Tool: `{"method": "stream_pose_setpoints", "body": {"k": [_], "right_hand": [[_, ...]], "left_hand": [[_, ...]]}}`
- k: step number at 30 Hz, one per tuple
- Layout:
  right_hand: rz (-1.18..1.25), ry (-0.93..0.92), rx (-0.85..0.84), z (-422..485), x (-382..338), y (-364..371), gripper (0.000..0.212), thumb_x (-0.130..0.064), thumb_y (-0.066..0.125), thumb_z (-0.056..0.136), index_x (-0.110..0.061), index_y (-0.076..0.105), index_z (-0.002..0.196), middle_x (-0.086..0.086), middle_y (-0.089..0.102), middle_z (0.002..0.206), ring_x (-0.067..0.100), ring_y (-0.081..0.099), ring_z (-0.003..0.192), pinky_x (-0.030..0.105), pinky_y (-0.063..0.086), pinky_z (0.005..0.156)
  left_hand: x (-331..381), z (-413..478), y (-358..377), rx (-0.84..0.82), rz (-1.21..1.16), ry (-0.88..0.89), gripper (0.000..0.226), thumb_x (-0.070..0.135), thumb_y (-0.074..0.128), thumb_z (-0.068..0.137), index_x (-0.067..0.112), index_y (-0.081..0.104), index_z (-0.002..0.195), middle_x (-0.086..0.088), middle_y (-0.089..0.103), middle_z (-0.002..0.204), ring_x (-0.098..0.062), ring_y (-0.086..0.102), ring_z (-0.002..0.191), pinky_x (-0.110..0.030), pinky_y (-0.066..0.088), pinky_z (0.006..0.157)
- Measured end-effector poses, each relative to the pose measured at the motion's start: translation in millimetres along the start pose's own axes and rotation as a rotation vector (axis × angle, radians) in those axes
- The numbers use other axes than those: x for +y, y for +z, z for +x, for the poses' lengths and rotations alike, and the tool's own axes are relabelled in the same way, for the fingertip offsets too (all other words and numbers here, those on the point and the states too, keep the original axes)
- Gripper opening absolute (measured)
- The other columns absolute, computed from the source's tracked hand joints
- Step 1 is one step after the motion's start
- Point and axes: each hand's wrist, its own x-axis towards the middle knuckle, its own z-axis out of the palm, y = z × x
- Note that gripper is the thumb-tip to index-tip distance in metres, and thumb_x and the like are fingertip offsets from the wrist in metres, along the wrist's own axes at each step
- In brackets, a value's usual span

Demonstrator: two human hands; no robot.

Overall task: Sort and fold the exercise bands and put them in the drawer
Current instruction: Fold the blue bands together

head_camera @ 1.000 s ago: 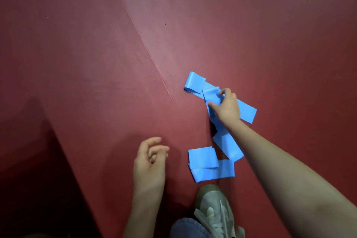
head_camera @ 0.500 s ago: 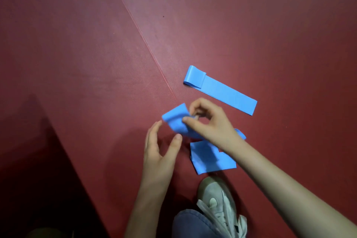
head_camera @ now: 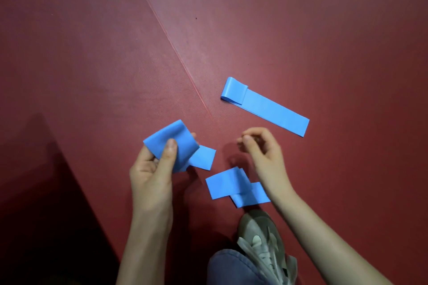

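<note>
The left hand [head_camera: 152, 169] had taken over the folded blue band [head_camera: 172, 146], its thumb pressed flat on top and its fingers curled beneath, with a loose tail of the strip hanging out toward the right. Half a second earlier that same piece had been pinched by the right hand while the left only reached in with open fingers; a second earlier it had lain on the floor, part of a tangle. The right hand [head_camera: 264, 148] had let go and hovered empty, fingers loosely curled, thumb and forefinger nearly meeting on nothing. The transfer suggested one band had been separated from the others and was partway through folding, the tail not yet tucked in.

Just below the right wrist a second blue piece [head_camera: 234, 185] lay on the red floor [head_camera: 92, 53] in two overlapping flaps, close to the person's grey shoe [head_camera: 261, 243]. Farther out, past a seam line [head_camera: 176, 51] in the floor, a long band [head_camera: 271, 107] lay flat and straight with one end rolled over. All looked thin, smooth and limp. No drawer was in view.
</note>
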Motion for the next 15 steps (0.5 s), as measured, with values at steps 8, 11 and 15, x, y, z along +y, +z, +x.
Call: {"method": "stream_pose_setpoints", "body": {"k": [8, 11, 15], "right_hand": [[-0.654, 0.219, -0.084, -4.9, 77.2, -27.4, 0.004, -0.014, 0.06, 0.083, -0.013, 0.06, 0.087, 0.007, 0.059, 0.086, 0.02, 0.053, 0.08, 0.024, 0.038, 0.07], [-0.951, 0.176, -0.186, -15.1, 85.2, -20.4, 0.042, -0.032, 0.066, 0.078, -0.012, 0.055, 0.113, 0.007, 0.055, 0.104, 0.023, 0.052, 0.096, 0.034, 0.044, 0.086], [-1.387, -0.491, -0.328, -23.4, 94.5, -8.2, 0.061, -0.034, 0.079, 0.049, -0.017, 0.057, 0.104, 0.007, 0.061, 0.104, 0.027, 0.048, 0.098, 0.035, 0.039, 0.088]], "left_hand": [[7.3, -8.6, 10.4, -0.024, 0.131, 0.058, 0.024, 0.002, 0.044, 0.089, 0.02, 0.057, 0.08, 0.02, 0.066, 0.055, 0.007, 0.061, 0.055, -0.006, 0.046, 0.056], [5.4, -10.8, 11.0, -0.014, 0.165, 0.041, 0.027, -0.001, 0.042, 0.089, 0.02, 0.056, 0.078, 0.021, 0.064, 0.051, 0.009, 0.059, 0.052, -0.004, 0.044, 0.054], [2.6, -11.2, 7.4, 0.011, 0.166, 0.02, 0.027, 0.0, 0.041, 0.09, 0.02, 0.056, 0.08, 0.022, 0.065, 0.052, 0.01, 0.059, 0.053, -0.004, 0.045, 0.056]]}}
